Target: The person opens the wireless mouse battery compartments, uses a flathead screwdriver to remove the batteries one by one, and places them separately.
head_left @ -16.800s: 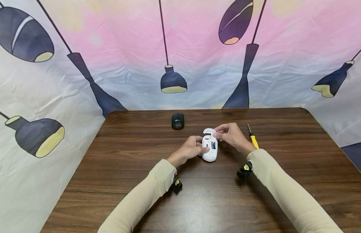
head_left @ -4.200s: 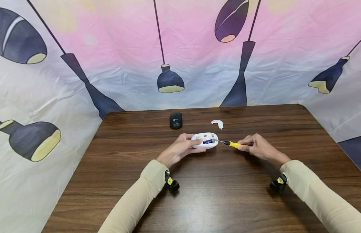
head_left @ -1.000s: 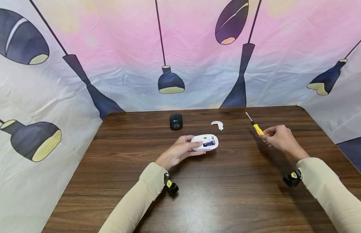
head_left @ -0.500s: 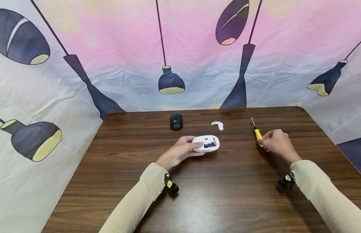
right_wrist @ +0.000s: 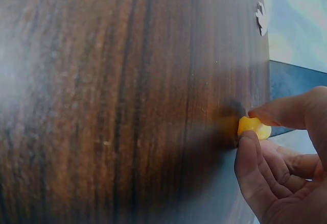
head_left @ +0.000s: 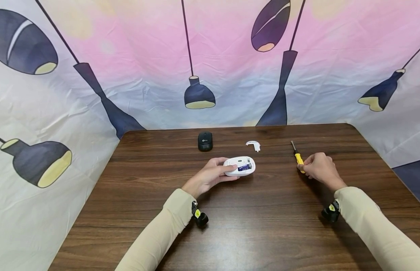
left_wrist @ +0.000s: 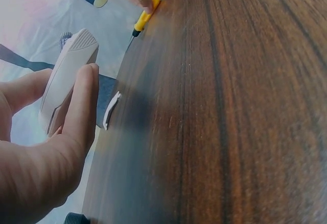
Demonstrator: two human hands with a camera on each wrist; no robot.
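My left hand [head_left: 210, 174] grips a white computer mouse [head_left: 232, 172], turned underside up just above the table. Its battery bay is uncovered, and a dark blue battery [head_left: 244, 167] lies inside. In the left wrist view the mouse [left_wrist: 66, 81] sits between thumb and fingers. Over on the right, my right hand [head_left: 321, 169] pinches the handle of a yellow screwdriver [head_left: 299, 159], which lies at the table surface with its tip pointing away. The right wrist view shows only the yellow handle end [right_wrist: 251, 127] between thumb and fingers. A white battery cover [head_left: 255, 144] lies behind the mouse.
A black computer mouse [head_left: 205, 141] rests near the back edge of the brown wooden table [head_left: 162, 158]. Behind the table hangs a cloth backdrop [head_left: 155, 94] printed with lamps.
Since the earlier frames, the cover came off the mouse, and the screwdriver left the mouse's bay and went right to the table. In the last second my right hand moved slightly left and nearer.
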